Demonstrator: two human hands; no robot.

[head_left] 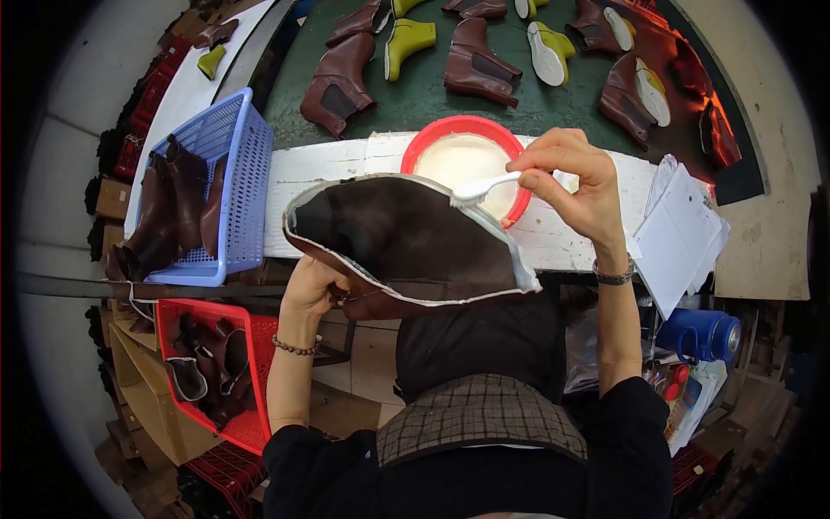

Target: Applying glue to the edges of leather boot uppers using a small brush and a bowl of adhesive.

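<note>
At the white bench edge, the left hand clamps the soft, floppy dark-brown leather boot upper from beneath, best held by its rim, while the right hand pinches a white glue brush above the red glue bowl.

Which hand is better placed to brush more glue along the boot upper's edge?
Right hand: it holds the white brush at the brown leather boot upper, beside the red glue bowl. The left hand supports the upper.
</note>
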